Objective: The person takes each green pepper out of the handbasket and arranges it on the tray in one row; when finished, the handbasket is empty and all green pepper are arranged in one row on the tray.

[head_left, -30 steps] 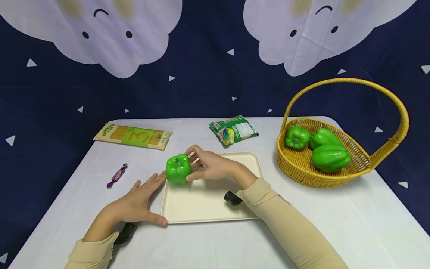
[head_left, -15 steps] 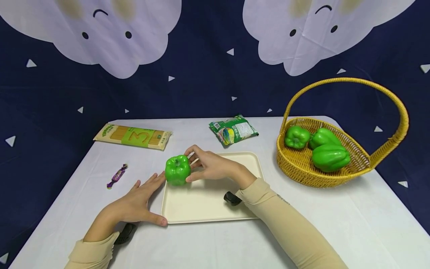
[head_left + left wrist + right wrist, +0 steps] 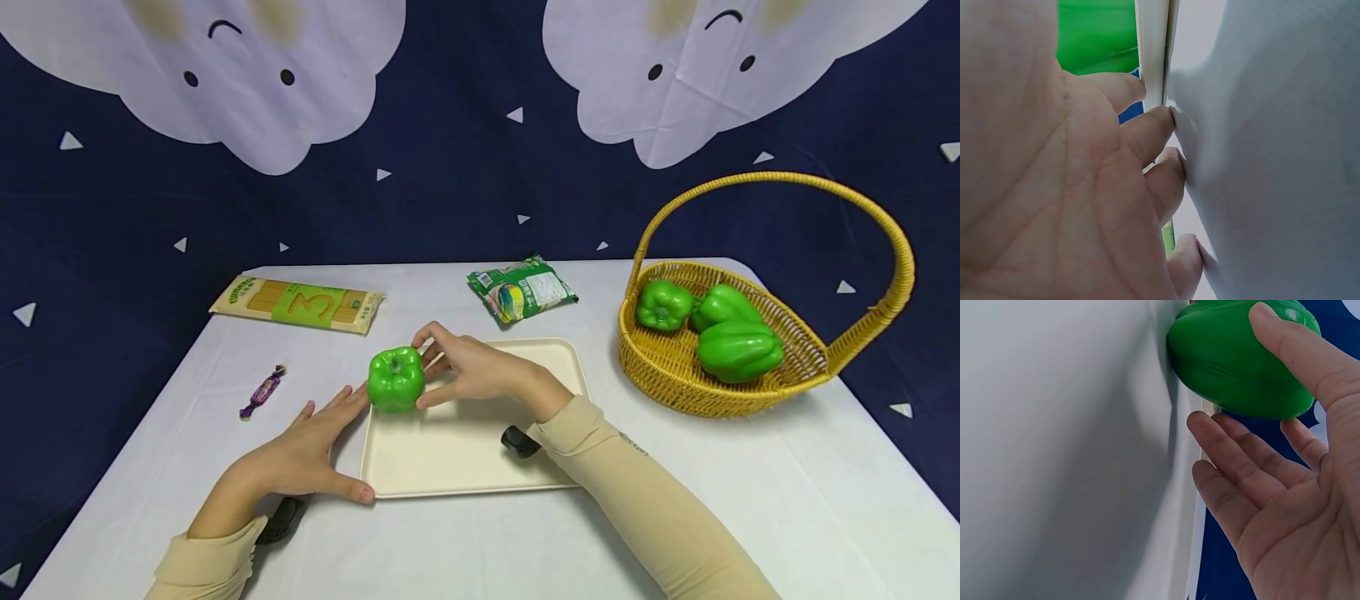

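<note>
A glossy green bell pepper (image 3: 396,380) sits upright at the left end of the cream tray (image 3: 480,458). My right hand (image 3: 477,369) holds it from the right, thumb on one side and index finger on the other. Its remaining fingers hang loose below the pepper in the right wrist view, where the pepper (image 3: 1241,362) fills the top. Beside the tray's left edge, my left hand (image 3: 306,454) rests with fingers spread, thumb by the near corner. The left wrist view shows its fingertips along the tray rim (image 3: 1152,50) and on the white cloth.
A wicker basket (image 3: 660,387) with a tall handle stands on the right, with several green peppers (image 3: 738,350) inside. Toward the back lie a pack of noodles (image 3: 300,305) and a green snack bag (image 3: 522,290). A purple wrapped candy (image 3: 263,392) lies at left.
The bell pepper has shifted very slightly left. Both hands keep nearly the same places.
</note>
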`<state>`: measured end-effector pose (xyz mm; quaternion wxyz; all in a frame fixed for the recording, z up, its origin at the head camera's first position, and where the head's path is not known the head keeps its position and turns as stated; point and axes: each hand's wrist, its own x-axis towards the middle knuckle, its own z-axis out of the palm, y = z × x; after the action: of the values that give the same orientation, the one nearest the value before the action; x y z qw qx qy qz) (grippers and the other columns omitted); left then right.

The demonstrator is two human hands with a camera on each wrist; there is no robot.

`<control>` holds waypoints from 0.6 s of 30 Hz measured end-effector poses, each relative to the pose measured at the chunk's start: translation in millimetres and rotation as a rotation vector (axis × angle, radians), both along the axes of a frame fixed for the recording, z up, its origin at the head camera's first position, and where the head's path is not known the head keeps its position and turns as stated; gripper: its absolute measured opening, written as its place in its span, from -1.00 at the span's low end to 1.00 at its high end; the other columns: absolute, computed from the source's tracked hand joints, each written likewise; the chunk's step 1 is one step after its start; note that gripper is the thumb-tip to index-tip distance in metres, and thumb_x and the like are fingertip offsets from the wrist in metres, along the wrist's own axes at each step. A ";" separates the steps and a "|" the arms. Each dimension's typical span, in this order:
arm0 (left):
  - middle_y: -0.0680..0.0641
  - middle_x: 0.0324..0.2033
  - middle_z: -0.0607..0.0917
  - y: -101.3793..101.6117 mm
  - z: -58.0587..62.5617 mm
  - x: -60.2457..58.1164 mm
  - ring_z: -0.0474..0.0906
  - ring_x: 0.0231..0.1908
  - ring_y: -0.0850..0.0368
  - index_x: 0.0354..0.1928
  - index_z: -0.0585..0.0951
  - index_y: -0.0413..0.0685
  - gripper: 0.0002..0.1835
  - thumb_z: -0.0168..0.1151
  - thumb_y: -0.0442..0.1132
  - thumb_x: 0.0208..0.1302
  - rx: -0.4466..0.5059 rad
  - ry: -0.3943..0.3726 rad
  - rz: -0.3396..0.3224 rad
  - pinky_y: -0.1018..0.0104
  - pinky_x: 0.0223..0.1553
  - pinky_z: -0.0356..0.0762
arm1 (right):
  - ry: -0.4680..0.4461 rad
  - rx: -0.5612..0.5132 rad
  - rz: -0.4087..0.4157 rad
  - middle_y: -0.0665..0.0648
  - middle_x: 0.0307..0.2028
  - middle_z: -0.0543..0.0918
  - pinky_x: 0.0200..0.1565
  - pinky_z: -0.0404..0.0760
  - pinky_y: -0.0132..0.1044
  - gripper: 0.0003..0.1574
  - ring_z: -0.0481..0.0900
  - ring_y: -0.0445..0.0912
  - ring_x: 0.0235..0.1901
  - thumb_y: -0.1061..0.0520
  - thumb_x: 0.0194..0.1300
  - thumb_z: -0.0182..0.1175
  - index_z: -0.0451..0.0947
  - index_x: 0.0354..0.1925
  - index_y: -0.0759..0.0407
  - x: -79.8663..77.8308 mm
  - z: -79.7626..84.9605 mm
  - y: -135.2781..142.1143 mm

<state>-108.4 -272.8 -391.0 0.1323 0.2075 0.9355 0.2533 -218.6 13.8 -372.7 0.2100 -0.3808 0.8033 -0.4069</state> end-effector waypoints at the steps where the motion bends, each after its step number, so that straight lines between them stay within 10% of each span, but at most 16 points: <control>1: -0.27 0.71 0.11 -0.1 0.3 0.0 -0.08 0.69 -0.45 0.73 0.07 -0.09 0.55 0.72 0.39 -0.23 -0.002 0.000 0.000 -0.76 0.48 -0.26 | -0.005 -0.001 0.000 0.21 0.23 0.71 0.41 0.63 -0.17 -0.07 0.76 -0.02 0.22 0.03 0.29 0.58 0.23 0.39 0.09 0.2 0.4 0.2; 18: -0.39 0.66 0.15 0.1 0.7 -0.6 -0.06 0.68 -0.46 0.68 0.15 -0.29 0.54 0.70 0.41 -0.22 -0.031 -0.002 0.005 -0.74 0.50 -0.22 | 0.027 0.021 0.021 0.23 0.23 0.68 0.36 0.68 -0.14 0.05 0.74 0.06 0.23 0.01 0.31 0.57 0.19 0.53 0.10 2.1 4.2 -0.8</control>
<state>-109.0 -272.7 -390.3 0.1359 0.2026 0.9398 0.2394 -216.5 13.1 -368.5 0.2071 -0.3925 0.8062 -0.3912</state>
